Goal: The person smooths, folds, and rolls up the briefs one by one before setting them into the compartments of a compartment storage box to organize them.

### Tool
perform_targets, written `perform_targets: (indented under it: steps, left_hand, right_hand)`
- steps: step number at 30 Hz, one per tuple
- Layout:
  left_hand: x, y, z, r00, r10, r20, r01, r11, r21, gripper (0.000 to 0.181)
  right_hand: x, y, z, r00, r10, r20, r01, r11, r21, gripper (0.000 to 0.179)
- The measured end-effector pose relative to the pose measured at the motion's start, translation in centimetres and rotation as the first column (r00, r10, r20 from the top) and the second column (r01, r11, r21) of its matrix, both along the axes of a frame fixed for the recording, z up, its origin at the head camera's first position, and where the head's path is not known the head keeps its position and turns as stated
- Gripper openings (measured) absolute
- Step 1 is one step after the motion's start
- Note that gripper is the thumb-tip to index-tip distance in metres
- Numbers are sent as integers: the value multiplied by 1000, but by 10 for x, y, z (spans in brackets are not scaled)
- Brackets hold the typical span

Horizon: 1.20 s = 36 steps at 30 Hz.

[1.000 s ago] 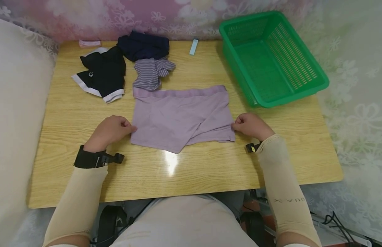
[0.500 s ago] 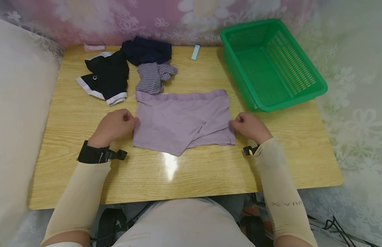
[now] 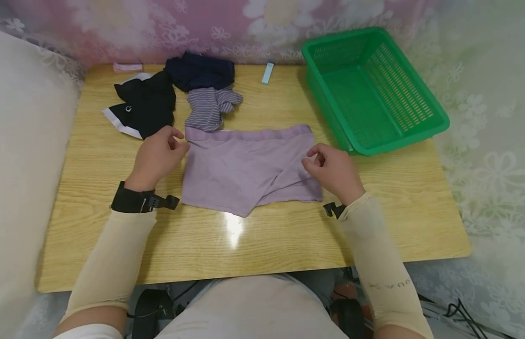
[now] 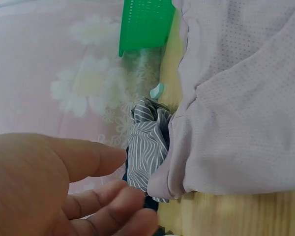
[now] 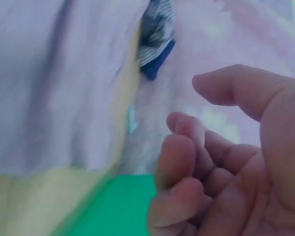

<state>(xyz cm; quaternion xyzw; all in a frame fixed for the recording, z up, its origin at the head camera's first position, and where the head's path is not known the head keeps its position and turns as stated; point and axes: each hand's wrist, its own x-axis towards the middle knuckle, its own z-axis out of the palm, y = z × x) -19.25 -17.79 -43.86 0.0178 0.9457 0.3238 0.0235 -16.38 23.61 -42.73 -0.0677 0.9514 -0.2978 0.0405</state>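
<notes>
A pair of lilac underpants lies spread on the table, waistband toward the back and a pointed fold at the lower edge. My left hand is beside its upper left corner, thumb and fingers loosely bent and apart. In the left wrist view that hand has nothing between thumb and fingers. Over the right side of the underpants is my right hand. The right wrist view shows its thumb well apart from the curved fingers, with nothing held.
Behind the underpants are a striped grey cloth, a navy garment and a black garment with white edging. A green basket stands at the back right. A light blue strip and a pink item lie along the back edge.
Both hands have let go of the underpants' side edges and moved toward the waistband. The right hand has also shifted inward over the fabric. The underpants lie much as before.
</notes>
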Motion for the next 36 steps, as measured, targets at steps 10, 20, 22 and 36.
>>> perform_targets:
  steps: [10,20,22,36]
  left_hand:
    - [-3,6,17,998,27,-58,-34,992,-122,39]
    - [0,18,31,1000,-2,-20,-2,985,-170,38]
    - [-1,17,31,1000,-8,-17,5,985,-170,39]
    - [-5,9,28,999,-36,-23,31,981,-193,33]
  right_hand:
    - [11,-54,23,982,140,-126,-130,988,80,34]
    - [21,-97,31,956,274,-108,-262,958,119,36]
    - [24,-103,33,949,294,-110,-281,952,120,35]
    - [26,-138,37,922,358,-149,-331,926,180,32]
